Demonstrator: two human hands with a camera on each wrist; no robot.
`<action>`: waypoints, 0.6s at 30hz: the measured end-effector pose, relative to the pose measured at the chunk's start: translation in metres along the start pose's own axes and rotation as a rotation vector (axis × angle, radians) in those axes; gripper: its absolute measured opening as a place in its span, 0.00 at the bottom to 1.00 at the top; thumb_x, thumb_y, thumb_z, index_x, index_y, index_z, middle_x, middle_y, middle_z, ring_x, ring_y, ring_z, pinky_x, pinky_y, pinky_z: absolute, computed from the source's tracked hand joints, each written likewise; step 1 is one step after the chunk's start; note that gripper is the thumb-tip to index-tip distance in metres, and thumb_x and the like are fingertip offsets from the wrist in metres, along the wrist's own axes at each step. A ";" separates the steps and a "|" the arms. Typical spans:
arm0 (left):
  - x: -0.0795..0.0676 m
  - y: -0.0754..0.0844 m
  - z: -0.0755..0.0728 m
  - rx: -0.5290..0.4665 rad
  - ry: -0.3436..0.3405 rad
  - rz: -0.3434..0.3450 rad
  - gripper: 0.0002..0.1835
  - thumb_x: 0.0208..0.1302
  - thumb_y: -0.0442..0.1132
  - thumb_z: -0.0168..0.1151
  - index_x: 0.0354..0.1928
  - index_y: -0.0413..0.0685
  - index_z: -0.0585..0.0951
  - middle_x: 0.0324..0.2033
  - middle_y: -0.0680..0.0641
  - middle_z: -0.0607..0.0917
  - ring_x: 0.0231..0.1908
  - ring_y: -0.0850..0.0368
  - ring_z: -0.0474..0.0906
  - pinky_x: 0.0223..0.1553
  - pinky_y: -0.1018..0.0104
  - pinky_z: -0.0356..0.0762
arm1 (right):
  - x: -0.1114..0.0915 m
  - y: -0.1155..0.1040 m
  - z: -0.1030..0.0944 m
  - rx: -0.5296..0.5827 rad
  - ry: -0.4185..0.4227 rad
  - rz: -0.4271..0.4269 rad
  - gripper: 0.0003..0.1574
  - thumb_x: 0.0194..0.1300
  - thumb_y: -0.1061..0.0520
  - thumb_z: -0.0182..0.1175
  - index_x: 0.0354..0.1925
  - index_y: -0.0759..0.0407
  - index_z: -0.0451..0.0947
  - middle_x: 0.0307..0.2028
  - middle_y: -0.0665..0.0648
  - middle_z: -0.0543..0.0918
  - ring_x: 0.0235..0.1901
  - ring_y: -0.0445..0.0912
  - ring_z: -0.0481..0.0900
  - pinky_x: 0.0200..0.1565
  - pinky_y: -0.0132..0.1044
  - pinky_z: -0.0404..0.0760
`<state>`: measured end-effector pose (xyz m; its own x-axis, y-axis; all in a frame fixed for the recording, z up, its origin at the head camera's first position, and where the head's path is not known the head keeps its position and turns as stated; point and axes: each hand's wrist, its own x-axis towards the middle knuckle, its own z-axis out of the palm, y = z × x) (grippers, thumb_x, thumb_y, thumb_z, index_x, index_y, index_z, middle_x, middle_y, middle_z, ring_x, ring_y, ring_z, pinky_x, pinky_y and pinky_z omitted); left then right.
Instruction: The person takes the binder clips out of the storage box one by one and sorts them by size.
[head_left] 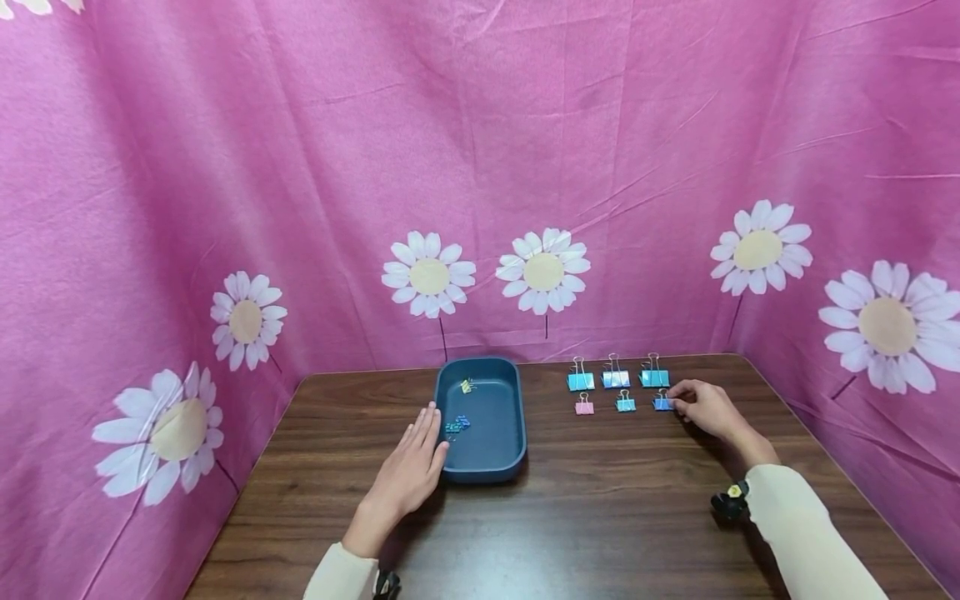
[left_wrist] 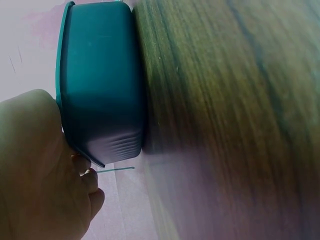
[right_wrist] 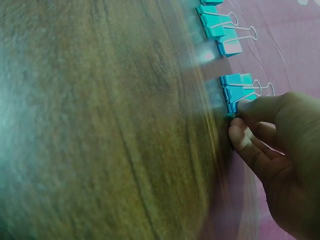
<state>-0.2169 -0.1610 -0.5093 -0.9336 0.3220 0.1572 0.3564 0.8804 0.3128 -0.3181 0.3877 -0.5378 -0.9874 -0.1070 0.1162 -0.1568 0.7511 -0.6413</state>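
At the left rim of a dark blue tray (head_left: 483,477) lies my left hand (head_left: 405,473), its fingers extended along the edge. The left wrist view shows that hand beside the tray's outer wall (left_wrist: 102,65). My right hand (head_left: 708,408) pinches a small blue binder clip (head_left: 661,404) at the right end of the front row. Left of it stand a small teal clip (head_left: 626,406) and a small pink clip (head_left: 584,408). Behind them is a row of larger clips: a teal one (head_left: 581,382), a blue one (head_left: 616,380) and another teal one (head_left: 655,378).
Inside the tray are a yellow clip (head_left: 467,386) and a cluster of tiny blue and green clips (head_left: 456,426) near its left wall. The brown wooden table (head_left: 600,517) meets a pink flowered curtain (head_left: 480,167) at its back and sides.
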 end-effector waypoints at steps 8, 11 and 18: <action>0.000 0.000 0.002 0.010 0.014 0.011 0.32 0.87 0.45 0.44 0.82 0.33 0.58 0.84 0.37 0.56 0.84 0.41 0.53 0.83 0.45 0.57 | -0.005 -0.004 0.000 0.017 0.015 0.014 0.09 0.74 0.65 0.63 0.48 0.71 0.84 0.32 0.61 0.89 0.26 0.42 0.83 0.27 0.32 0.85; 0.000 0.000 0.002 0.018 0.016 0.012 0.32 0.87 0.45 0.44 0.82 0.33 0.58 0.84 0.37 0.56 0.84 0.41 0.53 0.83 0.44 0.57 | -0.005 -0.006 -0.001 0.023 0.031 0.010 0.09 0.74 0.65 0.62 0.47 0.72 0.82 0.33 0.63 0.88 0.25 0.42 0.83 0.26 0.33 0.85; 0.000 0.001 0.001 0.020 0.017 0.010 0.32 0.87 0.45 0.44 0.82 0.32 0.58 0.84 0.36 0.57 0.84 0.40 0.53 0.83 0.44 0.58 | -0.002 -0.012 -0.004 0.000 0.089 -0.019 0.07 0.75 0.62 0.63 0.44 0.67 0.78 0.32 0.60 0.86 0.23 0.40 0.81 0.25 0.33 0.83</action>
<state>-0.2167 -0.1601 -0.5098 -0.9291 0.3255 0.1759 0.3650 0.8841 0.2918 -0.3137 0.3816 -0.5276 -0.9787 -0.0631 0.1951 -0.1756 0.7498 -0.6380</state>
